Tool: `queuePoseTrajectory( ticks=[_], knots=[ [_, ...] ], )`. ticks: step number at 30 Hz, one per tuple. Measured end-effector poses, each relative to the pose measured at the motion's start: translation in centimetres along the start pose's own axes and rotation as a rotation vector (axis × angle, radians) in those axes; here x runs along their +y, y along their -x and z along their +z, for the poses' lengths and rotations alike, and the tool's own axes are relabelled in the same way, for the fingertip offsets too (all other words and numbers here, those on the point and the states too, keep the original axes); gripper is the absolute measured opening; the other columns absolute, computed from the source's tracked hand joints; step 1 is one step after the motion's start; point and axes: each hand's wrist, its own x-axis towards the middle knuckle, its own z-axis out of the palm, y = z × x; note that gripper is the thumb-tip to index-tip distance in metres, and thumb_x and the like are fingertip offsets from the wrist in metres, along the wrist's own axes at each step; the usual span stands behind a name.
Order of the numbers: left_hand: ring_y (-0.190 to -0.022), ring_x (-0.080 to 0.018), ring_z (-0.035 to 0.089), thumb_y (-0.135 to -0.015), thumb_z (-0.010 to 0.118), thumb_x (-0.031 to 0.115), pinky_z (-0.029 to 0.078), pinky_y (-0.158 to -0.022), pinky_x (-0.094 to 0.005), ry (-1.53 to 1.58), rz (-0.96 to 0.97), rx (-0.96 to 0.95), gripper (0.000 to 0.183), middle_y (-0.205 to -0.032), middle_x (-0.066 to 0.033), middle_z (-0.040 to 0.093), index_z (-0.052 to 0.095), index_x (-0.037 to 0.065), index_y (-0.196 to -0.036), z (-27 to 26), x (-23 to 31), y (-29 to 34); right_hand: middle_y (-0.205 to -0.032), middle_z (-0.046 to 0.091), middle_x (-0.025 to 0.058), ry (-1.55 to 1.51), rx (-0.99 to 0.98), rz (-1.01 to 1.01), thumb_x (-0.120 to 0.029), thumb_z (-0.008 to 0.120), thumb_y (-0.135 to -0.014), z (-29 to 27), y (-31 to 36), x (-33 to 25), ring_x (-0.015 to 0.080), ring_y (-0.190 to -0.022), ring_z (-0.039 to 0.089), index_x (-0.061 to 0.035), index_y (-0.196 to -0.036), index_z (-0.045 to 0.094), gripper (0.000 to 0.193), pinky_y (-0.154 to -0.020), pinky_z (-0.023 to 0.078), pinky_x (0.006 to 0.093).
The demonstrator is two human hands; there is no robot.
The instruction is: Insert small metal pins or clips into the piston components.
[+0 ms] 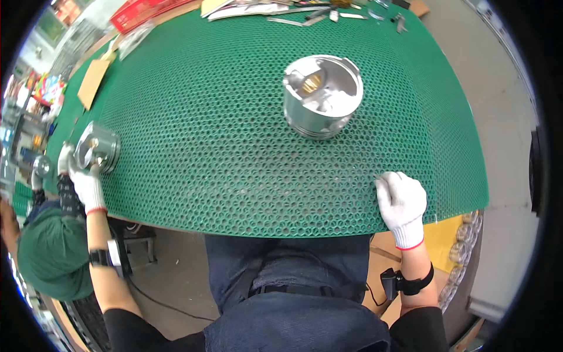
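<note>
A silver metal piston (319, 114) stands on the green mat (234, 146), its hollow side up, with a brass-coloured bore inside. Another piston (108, 151) lies tilted at the mat's left edge. My left hand (88, 185), in a white knit glove, has its fingers on that piston's near rim and grips it; part of the fingers is hidden. My right hand (403, 199), gloved alike, rests closed on the mat near the front right edge. What its curled fingers hold, if anything, is hidden.
A co-worker in a green head covering (53, 252) is at the left, a gloved hand (64, 157) close to the left piston. Along the far edge are a red crate (146, 13), papers (246, 9) and small tools (311, 16). Several round metal parts (460, 252) sit below the right edge.
</note>
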Motion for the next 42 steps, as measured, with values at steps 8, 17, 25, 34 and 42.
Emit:
queuePoseTrajectory(
  ticks=[8, 17, 25, 34, 42],
  knots=[
    [-0.125, -0.0397, 0.049, -0.063, 0.072, 0.0, 0.037, -0.11, -0.0496, 0.319, 0.942, -0.56, 0.062, -0.129, -0.0192, 0.054, 0.056, 0.003, -0.123, 4.3, 38.8, 2.0, -0.069, 0.061, 0.0078, -0.075, 0.017, 0.025, -0.017, 0.072, -0.08, 0.3, 0.3, 0.8, 0.0285, -0.058, 0.059, -0.0111, -0.08, 0.065, 0.009, -0.054, 0.046, 0.0382],
    [-0.076, -0.0383, 0.067, -0.08, 0.072, 0.031, 0.055, -0.07, -0.0451, 0.163, 0.589, -0.794, 0.055, -0.086, -0.017, 0.069, 0.051, 0.004, -0.122, 6.4, 41.1, 4.0, -0.066, 0.059, 0.0067, -0.095, 0.015, 0.007, -0.021, 0.071, -0.08, -0.1, 0.3, 0.5, 0.0279, -0.059, 0.059, -0.011, -0.078, 0.064, 0.013, -0.056, 0.046, 0.0386],
    [-0.083, -0.02, 0.069, -0.078, 0.072, 0.005, 0.055, -0.073, -0.0317, 1.018, -0.563, -0.839, 0.019, -0.095, -0.009, 0.071, 0.068, 0.004, -0.096, 3.6, 28.4, 13.4, -0.073, 0.063, 0.0085, -0.091, 0.003, -0.003, -0.018, 0.071, -0.081, -0.2, 0.4, 0.9, 0.0288, -0.066, 0.063, -0.0107, -0.085, 0.066, 0.01, -0.063, 0.049, 0.0391],
    [-0.096, -0.0333, 0.067, -0.079, 0.065, 0.005, 0.052, -0.088, -0.0394, 0.536, 0.291, -0.63, 0.033, -0.107, -0.0142, 0.068, 0.065, 0.002, -0.112, 0.3, 25.0, 17.1, -0.077, 0.065, 0.0122, -0.088, 0.018, -0.004, -0.01, 0.067, -0.084, 0.5, 0.1, 0.3, 0.0296, -0.063, 0.062, -0.0056, -0.089, 0.067, 0.007, -0.06, 0.049, 0.0366],
    [-0.095, -0.0267, 0.064, -0.056, 0.07, 0.015, 0.052, -0.088, -0.0422, 0.271, 0.837, -0.407, 0.032, -0.104, -0.0079, 0.066, 0.063, 0.01, -0.087, -1.9, 29.7, 8.7, -0.077, 0.065, 0.0128, -0.115, 0.015, -0.003, -0.009, 0.067, -0.084, 0.5, 0.7, 0.8, 0.031, -0.063, 0.063, -0.0053, -0.089, 0.067, 0.006, -0.059, 0.05, 0.0374]
  ],
)
